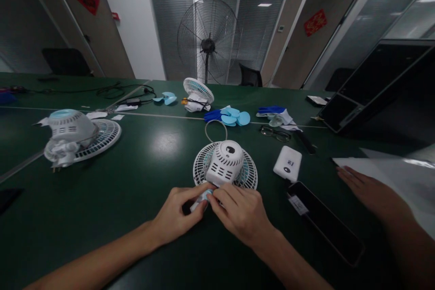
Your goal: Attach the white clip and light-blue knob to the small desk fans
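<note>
A small white fan (224, 163) lies face down on the green table, its motor housing up and its round grille beneath. Just in front of its housing, my left hand (178, 213) is closed on a small white and light-blue part (203, 197). The thumb and fingers of my right hand (242, 210) pinch the same part from the other side. My fingers cover much of it, so its exact kind and whether it joins the fan are hidden. A thin white cable loop (216, 121) rises behind the grille.
Another white fan (73, 133) lies at left, a third (197, 95) at the back. Light-blue blades (235, 117), gloves (277, 115), glasses (275, 133), a white power bank (288, 163) and a phone (326, 222) lie around. Another person's hand (374, 195) rests on white sheets (404, 186) at right.
</note>
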